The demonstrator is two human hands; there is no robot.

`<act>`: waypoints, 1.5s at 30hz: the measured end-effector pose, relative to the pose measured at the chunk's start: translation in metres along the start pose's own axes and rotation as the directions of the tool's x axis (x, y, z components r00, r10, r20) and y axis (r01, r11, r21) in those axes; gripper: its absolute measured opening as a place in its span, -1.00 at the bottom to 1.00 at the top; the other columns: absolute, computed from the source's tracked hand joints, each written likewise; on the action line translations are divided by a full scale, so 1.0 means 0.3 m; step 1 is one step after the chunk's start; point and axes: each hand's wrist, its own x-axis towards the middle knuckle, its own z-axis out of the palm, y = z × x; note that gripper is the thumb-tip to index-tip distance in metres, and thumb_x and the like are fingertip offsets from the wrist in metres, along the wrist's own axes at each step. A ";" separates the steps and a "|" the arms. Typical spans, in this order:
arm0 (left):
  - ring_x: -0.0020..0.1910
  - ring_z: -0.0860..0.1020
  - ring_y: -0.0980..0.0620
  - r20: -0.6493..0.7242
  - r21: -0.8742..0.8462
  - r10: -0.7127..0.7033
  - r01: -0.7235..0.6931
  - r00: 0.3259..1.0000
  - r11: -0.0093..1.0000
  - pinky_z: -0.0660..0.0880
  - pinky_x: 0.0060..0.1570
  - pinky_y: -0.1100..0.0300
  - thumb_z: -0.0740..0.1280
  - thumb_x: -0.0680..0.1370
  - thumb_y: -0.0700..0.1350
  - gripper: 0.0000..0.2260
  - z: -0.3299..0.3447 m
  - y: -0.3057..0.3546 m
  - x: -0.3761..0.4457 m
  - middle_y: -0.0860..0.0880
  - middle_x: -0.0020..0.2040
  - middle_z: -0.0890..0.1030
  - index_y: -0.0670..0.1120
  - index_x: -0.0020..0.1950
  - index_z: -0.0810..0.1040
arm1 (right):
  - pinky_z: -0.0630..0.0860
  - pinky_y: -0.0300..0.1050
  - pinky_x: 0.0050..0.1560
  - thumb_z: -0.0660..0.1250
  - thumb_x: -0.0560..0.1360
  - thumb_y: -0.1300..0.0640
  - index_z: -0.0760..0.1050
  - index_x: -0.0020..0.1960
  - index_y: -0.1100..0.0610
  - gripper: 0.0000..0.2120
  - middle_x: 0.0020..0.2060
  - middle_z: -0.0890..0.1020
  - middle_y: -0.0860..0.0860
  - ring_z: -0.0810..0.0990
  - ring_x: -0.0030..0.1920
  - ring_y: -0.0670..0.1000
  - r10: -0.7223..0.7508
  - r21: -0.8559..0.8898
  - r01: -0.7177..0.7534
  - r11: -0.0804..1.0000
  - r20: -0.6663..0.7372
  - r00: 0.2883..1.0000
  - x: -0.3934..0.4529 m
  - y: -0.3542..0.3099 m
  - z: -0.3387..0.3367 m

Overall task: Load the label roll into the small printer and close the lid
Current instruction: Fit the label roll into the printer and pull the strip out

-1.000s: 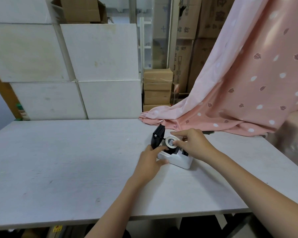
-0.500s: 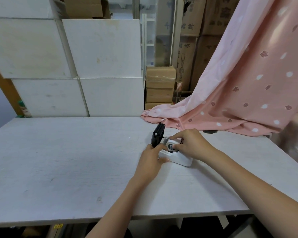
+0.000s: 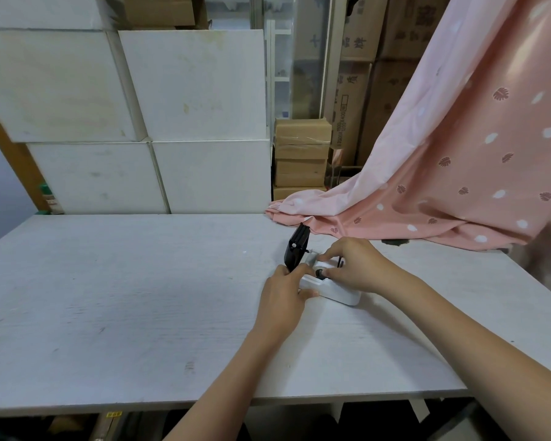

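Observation:
The small white printer [image 3: 341, 293] lies on the white table [image 3: 140, 297], right of centre. Its black lid [image 3: 296, 248] stands open and upright at the printer's left end. The label roll [image 3: 320, 271] sits low inside the printer's bay; only its dark core and a bit of white show between my fingers. My left hand [image 3: 285, 296] grips the printer's left end, thumb near the lid's hinge. My right hand [image 3: 355, 265] lies over the bay, its fingertips pressing on the roll.
A pink dotted cloth [image 3: 442, 173] drapes onto the table's far right corner, just behind the printer. White foam boxes [image 3: 191, 122] stack behind the table's far edge, with cardboard boxes [image 3: 301, 154] beside them. The table's front edge [image 3: 204, 404] runs close to me.
The roll has gone from held above the bay down into the printer. My right hand has lowered with it. My left hand stays on the printer, and the lid stays open.

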 end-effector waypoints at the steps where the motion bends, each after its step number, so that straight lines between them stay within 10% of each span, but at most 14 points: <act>1: -0.16 0.51 -0.02 -0.001 0.001 0.002 -0.002 1.000 1.000 0.44 -0.16 0.17 0.44 0.52 -0.03 -0.77 0.000 -0.001 0.001 -0.01 -0.11 0.44 0.15 0.15 0.55 | 0.53 -0.01 0.21 0.46 0.55 0.02 0.72 0.25 0.02 -0.72 0.17 0.69 0.00 0.62 0.17 0.08 -0.012 0.018 0.013 1.000 -0.004 1.000 -0.005 0.004 -0.001; 6: -0.18 0.51 -0.08 -0.007 0.041 0.029 -0.029 1.000 0.999 0.45 -0.18 0.13 0.45 0.52 -0.04 -0.76 0.003 -0.003 0.000 -0.02 -0.12 0.41 0.08 0.16 0.52 | 0.48 -0.02 0.09 0.28 0.68 0.06 0.71 -0.11 0.23 -0.65 -0.07 0.67 0.12 0.60 0.05 0.16 -0.021 0.102 0.023 0.995 -0.020 1.000 -0.028 0.016 -0.001; 22: -0.34 0.42 -0.16 -0.033 0.226 0.124 -0.114 0.992 0.968 0.27 -0.34 0.10 0.43 0.54 -0.03 -0.72 0.002 0.016 -0.009 -0.05 -0.23 0.36 0.01 0.15 0.40 | 0.27 -0.30 -0.03 0.46 0.58 0.12 0.70 0.30 0.06 -0.70 0.23 0.67 0.08 0.59 0.25 0.08 -0.050 0.101 0.053 0.993 -0.035 0.998 -0.042 0.030 -0.013; 28: -0.34 0.45 -0.13 -0.029 0.242 0.133 -0.122 0.991 0.963 0.29 -0.34 0.11 0.45 0.52 0.03 -0.64 0.002 0.013 -0.006 -0.04 -0.20 0.44 0.02 0.22 0.39 | 0.45 -0.16 0.27 0.44 0.57 0.08 0.67 0.33 0.01 -0.67 0.27 0.66 0.01 0.60 0.27 0.05 -0.042 0.027 0.042 0.999 -0.008 0.999 -0.038 0.029 -0.019; 45: -0.34 0.55 -0.07 0.040 0.327 0.192 -0.195 0.980 0.925 0.31 -0.40 0.15 0.31 0.61 0.06 -0.40 0.005 0.021 -0.017 0.00 -0.28 0.57 0.16 0.60 0.13 | 0.44 -0.19 0.08 0.41 0.57 0.17 0.70 0.27 0.04 -0.71 0.18 0.64 0.05 0.64 0.18 0.07 -0.033 0.006 0.033 0.999 -0.043 0.999 -0.034 0.016 -0.045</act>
